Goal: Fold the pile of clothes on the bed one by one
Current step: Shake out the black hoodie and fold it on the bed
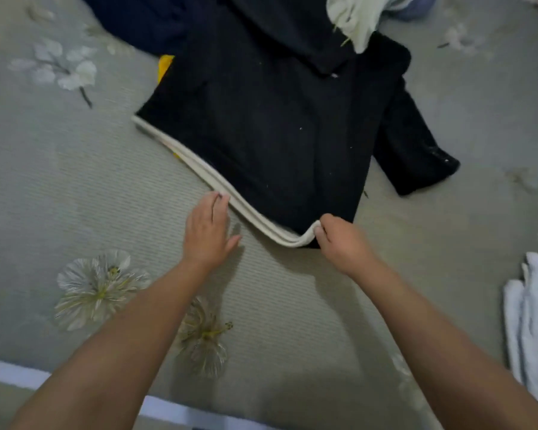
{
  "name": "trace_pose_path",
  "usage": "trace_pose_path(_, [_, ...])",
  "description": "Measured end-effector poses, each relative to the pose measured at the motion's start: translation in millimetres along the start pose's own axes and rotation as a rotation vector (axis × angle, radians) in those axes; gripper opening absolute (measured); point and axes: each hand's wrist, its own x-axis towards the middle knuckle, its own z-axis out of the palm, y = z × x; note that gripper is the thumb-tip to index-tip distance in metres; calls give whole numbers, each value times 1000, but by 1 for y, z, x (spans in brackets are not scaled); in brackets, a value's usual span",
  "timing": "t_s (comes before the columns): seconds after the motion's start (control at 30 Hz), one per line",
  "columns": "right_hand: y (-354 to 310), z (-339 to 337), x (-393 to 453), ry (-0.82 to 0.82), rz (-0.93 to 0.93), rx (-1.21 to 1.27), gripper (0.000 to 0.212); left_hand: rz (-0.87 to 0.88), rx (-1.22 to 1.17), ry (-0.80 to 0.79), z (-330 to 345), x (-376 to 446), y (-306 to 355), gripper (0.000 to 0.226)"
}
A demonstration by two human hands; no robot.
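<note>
Black garment (pixel 271 131) with a cream hem band (pixel 199 169) lies spread flat on the grey-green floral bedspread (pixel 75 187), one sleeve (pixel 416 150) sticking out on its right side. Seen from the head camera, the right hand (pixel 342 240) pinches the near corner of the hem band between thumb and curled fingers. The left hand (pixel 208 231) is open, fingers nearly straight, palm down on the bedspread just beside the hem, its fingertips touching the band's edge. Beyond the garment lie more dark clothes (pixel 199 23), a yellow scrap (pixel 165 66) peeking out at its far left, and a pale cloth (pixel 357 20). White folded fabric (pixel 528 321) sits well to the garment's right.
</note>
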Motion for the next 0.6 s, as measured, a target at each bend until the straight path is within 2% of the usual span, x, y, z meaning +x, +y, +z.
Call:
trace_pose_path(0.07, [26, 0, -39, -60, 12, 38, 24, -47, 85, -82, 1, -5, 26, 83])
trace_pose_path(0.13, [54, 4, -79, -124, 30, 64, 28, -31, 179, -179, 6, -12, 43, 73])
trace_pose_path(0.27, [115, 35, -155, -208, 122, 91, 31, 237, 335, -497, 21, -40, 82, 32])
trace_pose_path(0.37, [156, 63, -193, -268, 187, 107, 36, 277, 230, -752, 23, -70, 117, 16])
trace_pose_path(0.43, [178, 78, -206, -274, 221, 141, 32, 231, 141, -799, 23, -88, 133, 16])
trace_pose_path(0.5, [194, 95, -214, -244, 261, 191, 20, 223, 165, -797, 27, -106, 143, 16])
trace_pose_path(0.6, [203, 121, -221, -326, 239, 107, 45, 200, 206, -886, 36, -129, 153, 19])
